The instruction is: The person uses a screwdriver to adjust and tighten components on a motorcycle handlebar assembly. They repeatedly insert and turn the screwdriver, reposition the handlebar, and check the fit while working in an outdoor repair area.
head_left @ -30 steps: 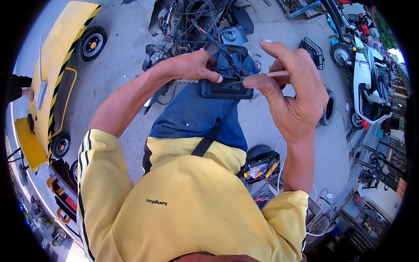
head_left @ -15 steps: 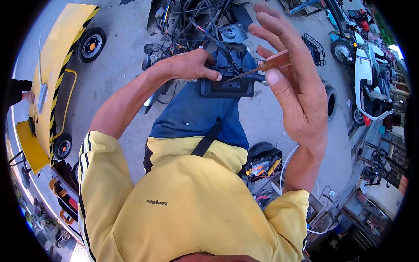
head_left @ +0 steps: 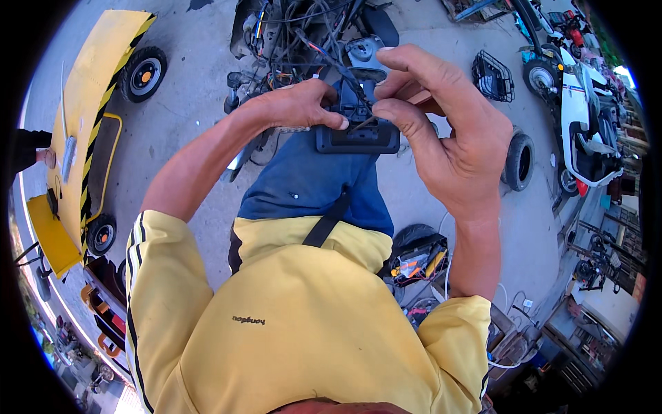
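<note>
A black plastic housing (head_left: 356, 143) with a recessed centre sits over my blue trousers, dark cables running into its upper part. My left hand (head_left: 306, 106) is closed on its left side, thumb on the face. My right hand (head_left: 458, 138) curls around a screwdriver with an orange-brown handle (head_left: 420, 96), whose thin shaft slants down-left to the housing near my left thumb; the tip is hard to make out.
Beyond lie a wire bundle (head_left: 303, 48) and metal parts. A yellow cart (head_left: 89, 62) with another person's hand (head_left: 49, 157) is at left. A tyre (head_left: 524, 162), black basket (head_left: 491, 72), white scooter (head_left: 579, 124) and tool container (head_left: 417, 255) are at right.
My right hand rose and opened out around the screwdriver half a second ago; now it is lower, further left and more curled over the handle. My left hand has barely moved.
</note>
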### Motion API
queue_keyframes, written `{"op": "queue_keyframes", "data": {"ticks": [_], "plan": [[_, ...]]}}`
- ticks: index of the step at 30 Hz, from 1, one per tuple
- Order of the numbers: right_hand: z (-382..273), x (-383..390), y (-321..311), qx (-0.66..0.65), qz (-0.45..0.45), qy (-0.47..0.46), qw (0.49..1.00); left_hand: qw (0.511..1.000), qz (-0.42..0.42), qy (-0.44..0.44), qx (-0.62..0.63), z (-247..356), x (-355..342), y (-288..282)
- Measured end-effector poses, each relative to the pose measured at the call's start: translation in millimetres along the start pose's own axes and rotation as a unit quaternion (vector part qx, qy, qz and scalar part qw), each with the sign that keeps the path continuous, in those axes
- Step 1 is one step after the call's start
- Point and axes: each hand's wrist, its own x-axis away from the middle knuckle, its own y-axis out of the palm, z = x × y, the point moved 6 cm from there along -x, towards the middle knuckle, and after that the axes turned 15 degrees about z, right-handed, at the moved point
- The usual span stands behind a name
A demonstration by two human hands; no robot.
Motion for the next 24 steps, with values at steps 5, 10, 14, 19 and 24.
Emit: {"op": "queue_keyframes", "data": {"ticks": [5, 10, 14, 19, 24], "plan": [[-2, 4, 0, 0.054, 0.039, 0.004, 0.998, 1.000, -0.020, -0.018, -0.008, 2, -2, 0], [6, 5, 4, -0.082, 0.037, 0.022, 0.996, 1.000, 0.011, 0.009, 0.010, 8, 4, -3], [-2, 9, 5, 0.024, 0.031, -0.039, 0.998, 1.000, -0.009, 0.007, -0.002, -6, -3, 3], [-6, 17, 7, 0.043, 0.098, -0.043, 0.993, 1.000, -0.008, 0.003, 0.016, -5, -1, 2], [6, 14, 10, -0.099, 0.110, -0.010, 0.989, 0.998, -0.035, -0.053, -0.019, 13, 4, -5]]}}
